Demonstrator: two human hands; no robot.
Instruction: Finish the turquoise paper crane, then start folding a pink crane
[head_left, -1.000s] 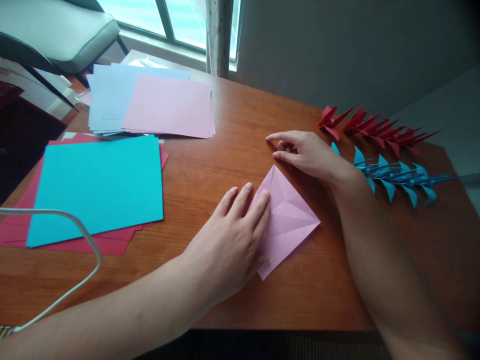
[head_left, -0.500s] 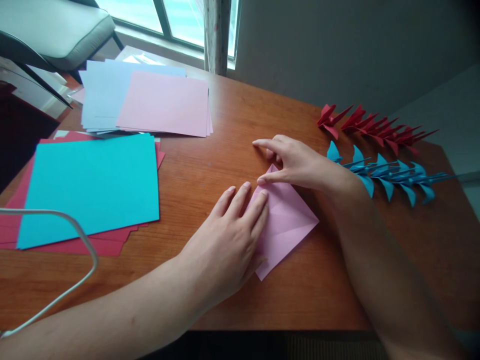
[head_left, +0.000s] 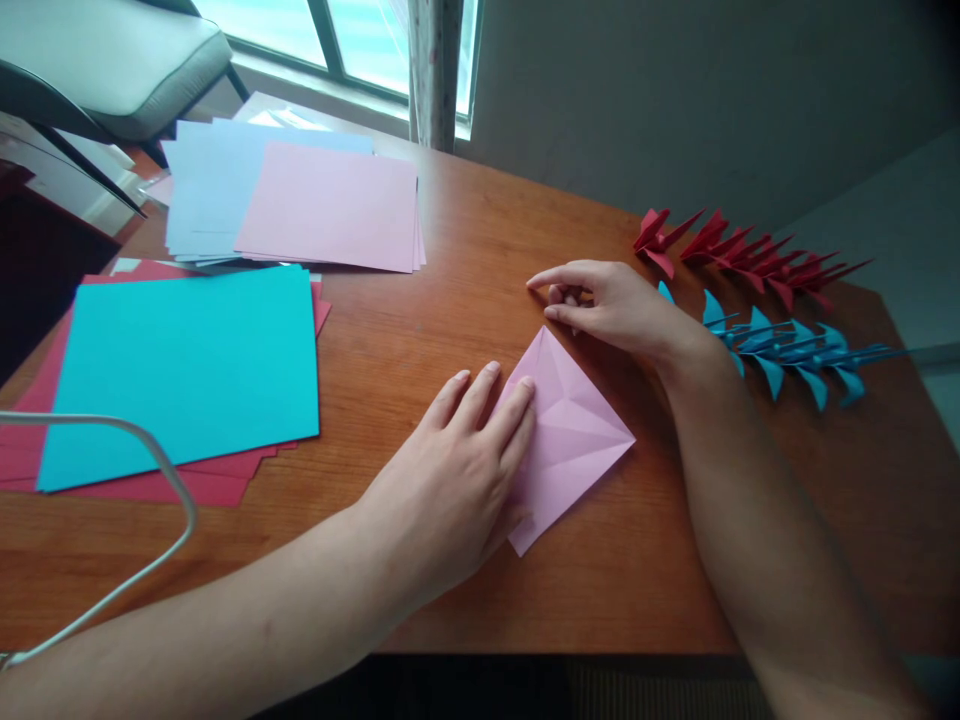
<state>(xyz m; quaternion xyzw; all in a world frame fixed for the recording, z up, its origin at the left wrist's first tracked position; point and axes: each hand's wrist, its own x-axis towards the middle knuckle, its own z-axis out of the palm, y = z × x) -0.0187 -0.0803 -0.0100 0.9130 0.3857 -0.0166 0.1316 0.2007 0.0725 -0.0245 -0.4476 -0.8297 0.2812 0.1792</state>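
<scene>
A folded pink paper square (head_left: 574, 435) lies as a diamond on the wooden table (head_left: 465, 290), creased across its middle. My left hand (head_left: 457, 480) lies flat over its left part with the fingers stretched out, pressing it down. My right hand (head_left: 611, 305) hovers just beyond the paper's far corner, index finger pointing left and the other fingers loosely curled, holding nothing.
A row of folded red paper cranes (head_left: 750, 255) and a row of blue ones (head_left: 787, 350) lie at the right. Stacks of cyan (head_left: 180, 370), red, pink (head_left: 330, 205) and pale blue sheets cover the left. A white cable (head_left: 150, 470) loops at the near left.
My right hand had been touching the paper's far corner half a second ago; it has lifted back off it. My left hand has stayed flat on the paper.
</scene>
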